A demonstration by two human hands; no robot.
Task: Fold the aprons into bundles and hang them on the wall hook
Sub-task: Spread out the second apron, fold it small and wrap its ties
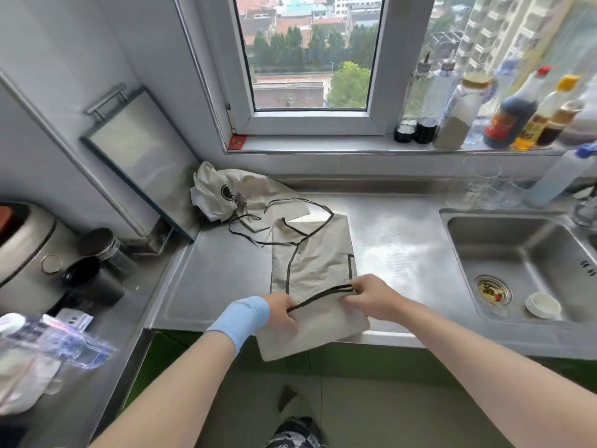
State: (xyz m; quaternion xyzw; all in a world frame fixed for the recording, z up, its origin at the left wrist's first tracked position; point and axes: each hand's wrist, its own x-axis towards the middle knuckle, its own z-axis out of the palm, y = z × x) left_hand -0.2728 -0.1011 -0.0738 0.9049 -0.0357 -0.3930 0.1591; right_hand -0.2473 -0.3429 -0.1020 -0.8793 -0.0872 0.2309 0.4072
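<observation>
L hand point(281, 313) & R hand point(371, 297) pinch black strap point(323, 295) over part-folded apron point(310, 263) on table point(403, 247).
No bundle yet; 2nd apron point(232, 192) crumpled behind, neither hung.

The flat apron point(313, 270) is soft, matt cloth with a few wrinkles. Its black strap point(323, 297) is a thin cloth band. The crumpled apron point(245, 192) at the far left is the same dull cloth. The counter point(397, 247) and the sink point(517, 250) on the right are smooth, shiny metal. The bottles point(510, 121) on the far sill look glossy.
</observation>
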